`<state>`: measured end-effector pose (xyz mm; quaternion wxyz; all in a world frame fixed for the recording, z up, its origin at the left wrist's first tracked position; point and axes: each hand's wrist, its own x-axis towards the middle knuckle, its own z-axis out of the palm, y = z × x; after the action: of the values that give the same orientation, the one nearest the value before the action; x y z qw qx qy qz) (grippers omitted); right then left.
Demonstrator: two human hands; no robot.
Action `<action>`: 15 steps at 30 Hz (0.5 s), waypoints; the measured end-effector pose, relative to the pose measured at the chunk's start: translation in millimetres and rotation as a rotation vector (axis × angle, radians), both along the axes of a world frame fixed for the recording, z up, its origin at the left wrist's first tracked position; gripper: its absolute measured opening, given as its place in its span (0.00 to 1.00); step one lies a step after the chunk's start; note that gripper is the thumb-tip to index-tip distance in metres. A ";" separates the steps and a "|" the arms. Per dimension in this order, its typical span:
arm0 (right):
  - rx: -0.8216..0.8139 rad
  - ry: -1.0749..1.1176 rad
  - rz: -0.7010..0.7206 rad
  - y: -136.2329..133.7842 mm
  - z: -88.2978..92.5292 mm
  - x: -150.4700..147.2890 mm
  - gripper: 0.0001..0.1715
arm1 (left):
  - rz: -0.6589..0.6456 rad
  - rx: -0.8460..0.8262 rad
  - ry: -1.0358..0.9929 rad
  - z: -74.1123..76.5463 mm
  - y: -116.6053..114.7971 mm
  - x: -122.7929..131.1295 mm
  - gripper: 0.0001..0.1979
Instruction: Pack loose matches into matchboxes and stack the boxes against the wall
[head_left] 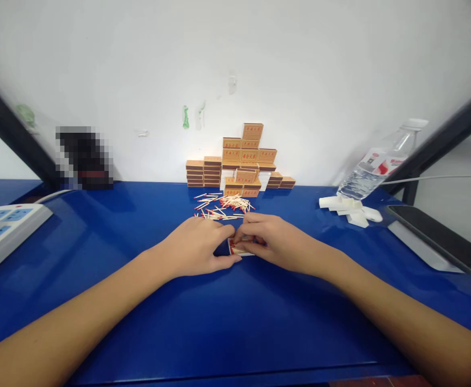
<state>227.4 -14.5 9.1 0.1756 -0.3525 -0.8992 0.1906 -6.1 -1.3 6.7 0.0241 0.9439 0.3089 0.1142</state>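
The matchbox tray [247,254] lies on the broad blue table [235,322], between the two hands. Toward the back rise piled matchboxes [249,156] (quite a little tower, from where I stand). The left hand [198,244] grips the tray's left end between thumb and forefinger; the right hand [275,239] dips its fingertips in, whether pinching anything I can't tell. Loose matches [236,203] lie scattered beyond.
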 end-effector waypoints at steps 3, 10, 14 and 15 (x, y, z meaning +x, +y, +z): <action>0.013 0.011 -0.018 -0.3 -0.7 -0.8 0.07 | -0.004 0.009 -0.008 -0.5 0.4 0.0 0.17; 0.057 0.056 -0.018 7.2 1.1 7.1 0.09 | 0.006 -0.009 0.006 0.6 1.2 -0.8 0.16; 0.175 0.051 -0.225 24.7 -12.0 14.7 0.04 | 0.030 -0.030 0.038 1.8 0.8 -0.2 0.18; 0.197 0.046 -0.268 30.0 -16.0 16.3 0.04 | 0.034 -0.037 0.045 2.1 0.4 0.2 0.18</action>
<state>243.7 15.4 -6.9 0.2536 -0.4458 -0.8543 0.0843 -5.9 -0.9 8.8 0.0325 0.9403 0.3272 0.0875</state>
